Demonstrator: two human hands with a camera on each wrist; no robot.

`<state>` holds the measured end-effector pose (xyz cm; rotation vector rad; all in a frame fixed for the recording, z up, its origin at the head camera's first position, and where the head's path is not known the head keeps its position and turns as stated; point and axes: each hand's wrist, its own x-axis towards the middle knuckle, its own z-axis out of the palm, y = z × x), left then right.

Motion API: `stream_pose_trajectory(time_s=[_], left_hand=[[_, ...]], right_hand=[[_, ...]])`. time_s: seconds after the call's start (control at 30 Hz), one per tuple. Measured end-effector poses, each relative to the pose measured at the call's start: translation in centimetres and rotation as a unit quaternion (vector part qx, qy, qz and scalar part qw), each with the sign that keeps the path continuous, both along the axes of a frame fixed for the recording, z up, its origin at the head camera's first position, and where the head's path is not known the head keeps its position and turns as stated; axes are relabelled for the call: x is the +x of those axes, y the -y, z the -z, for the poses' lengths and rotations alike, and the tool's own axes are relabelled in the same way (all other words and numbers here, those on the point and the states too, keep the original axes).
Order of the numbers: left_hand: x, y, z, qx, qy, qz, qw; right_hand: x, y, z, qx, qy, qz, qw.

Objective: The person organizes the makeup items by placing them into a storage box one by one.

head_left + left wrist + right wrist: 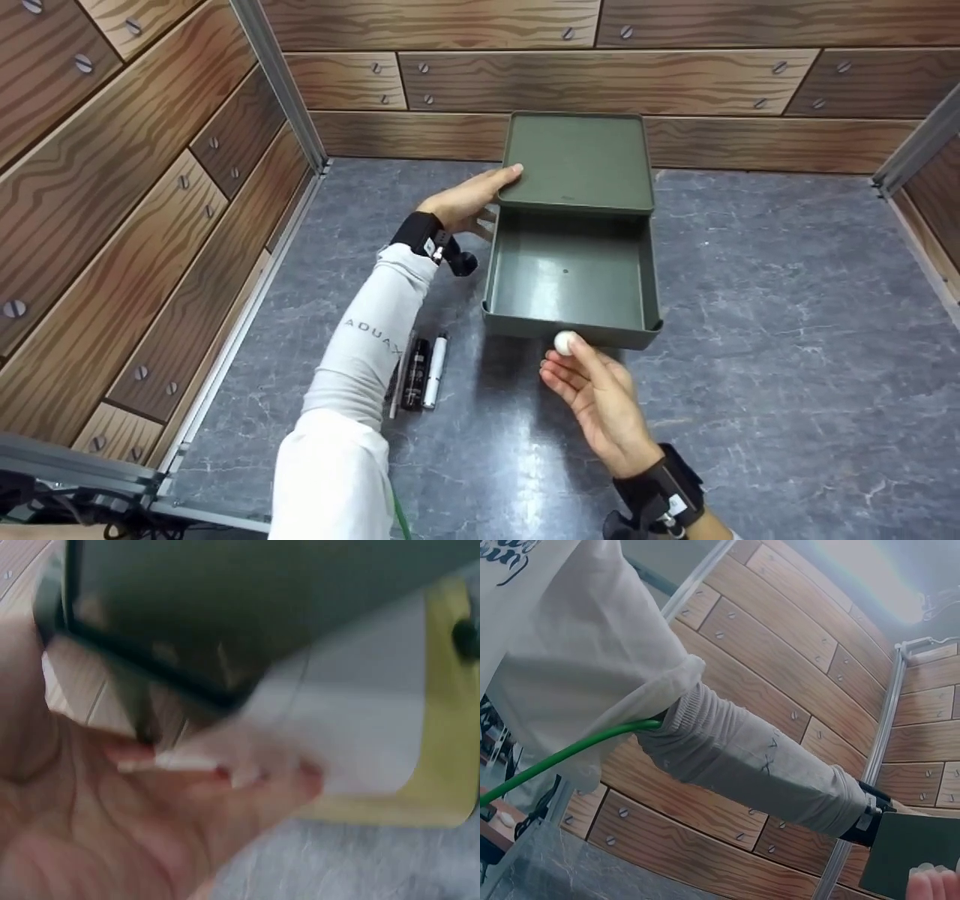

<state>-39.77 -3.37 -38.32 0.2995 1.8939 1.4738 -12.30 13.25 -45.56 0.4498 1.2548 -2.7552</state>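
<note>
In the head view a dark green box has its drawer pulled out towards me; the drawer's inside shows bare. My left hand grips the box's left side, thumb on the top near the front corner and fingers down along the side. The left wrist view shows that hand's palm and blurred fingers beside the dark green box. At the drawer's front, my right hand pinches a round white knob between thumb and fingers. Only some of its fingertips show in the right wrist view.
Left of the drawer, partly behind my left sleeve, lie a black marker, a white pen and a thin stick. Wood-patterned walls enclose the grey marbled table. A white panel with a yellow border shows in the left wrist view.
</note>
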Motion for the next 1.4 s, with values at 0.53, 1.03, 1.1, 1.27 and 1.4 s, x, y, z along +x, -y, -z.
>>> stream_pose_trajectory(time_s=[0.53,1.03,1.1,1.27,1.4], left_hand=[[6.1,8.0,-0.4,-0.182,-0.265,-0.050,0.9454],[13.9,17.5,7.1,-0.270,-0.139,-0.044,0.9518],[14.6,18.1,8.0,-0.281,-0.134,-0.042,0.9493],[15.6,19.3,9.4,-0.334,-0.155,-0.041,0.9288],[16.0,19.7,9.8,-0.381,-0.180,-0.047,0.9058]], right_hand=[[-0.3,-0.8,0.5,-0.047,-0.005,-0.045,0.998],[-0.2,-1.1,0.7,-0.037,0.002,-0.053,0.998],[-0.3,-1.1,0.5,-0.037,0.005,-0.056,0.998],[-0.5,-1.1,0.3,-0.037,0.004,-0.064,0.997],[-0.6,-1.1,0.2,-0.035,0.000,-0.068,0.997]])
